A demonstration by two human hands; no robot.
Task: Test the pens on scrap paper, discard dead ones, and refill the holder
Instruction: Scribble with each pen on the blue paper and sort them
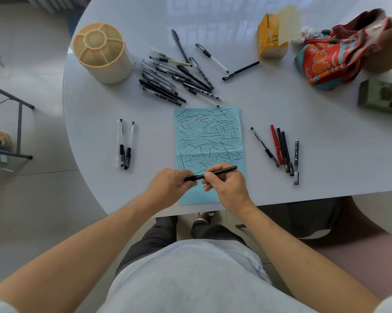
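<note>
Both hands hold 1 black pen (210, 173) over the scrap paper (209, 136): left hand (170, 185) pinches the cap end, right hand (226, 184) grips the barrel. It looks light, stiff, smooth; gripping mid-barrel seems best.

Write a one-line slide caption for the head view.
Both hands, left hand and right hand, grip a black pen over scribbled blue scrap paper, the pen holder unfilled.

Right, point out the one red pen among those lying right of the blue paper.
It is the red pen, second from the left in that row, between a clear-barrelled pen and a black pen. The others are black or clear.
</note>
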